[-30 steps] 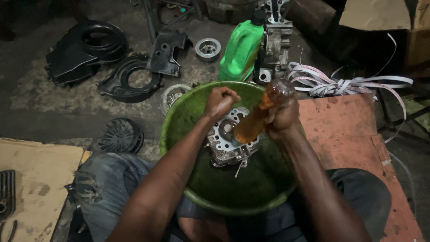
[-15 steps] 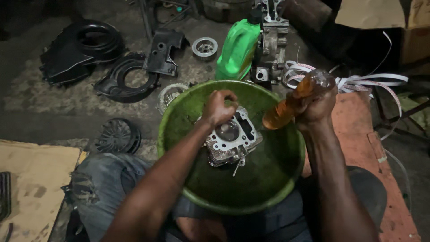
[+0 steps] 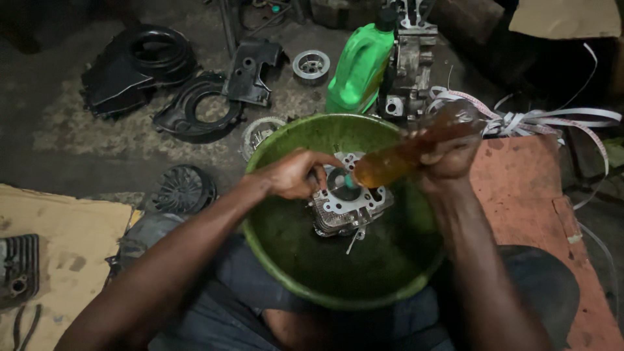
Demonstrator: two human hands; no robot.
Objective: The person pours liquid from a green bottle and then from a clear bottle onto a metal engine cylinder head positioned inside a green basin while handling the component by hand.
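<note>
A green plastic basin rests between my legs with dark liquid in its bottom. A silver engine cylinder head lies in it. My left hand grips the near left edge of that metal part. My right hand holds a clear plastic bottle of amber liquid, tilted down to the left, its neck right over the round bore of the cylinder head.
On the dirt floor behind the basin lie black engine covers, a ring-shaped cover, a round metal pulley, a green oil jug and an engine block. White strapping trails right. A fan wheel sits left, by cardboard.
My right hand lifted the bottle up to the right, then brought it back down, neck over the cylinder head. My left hand moved from the top of the part to its left edge.
</note>
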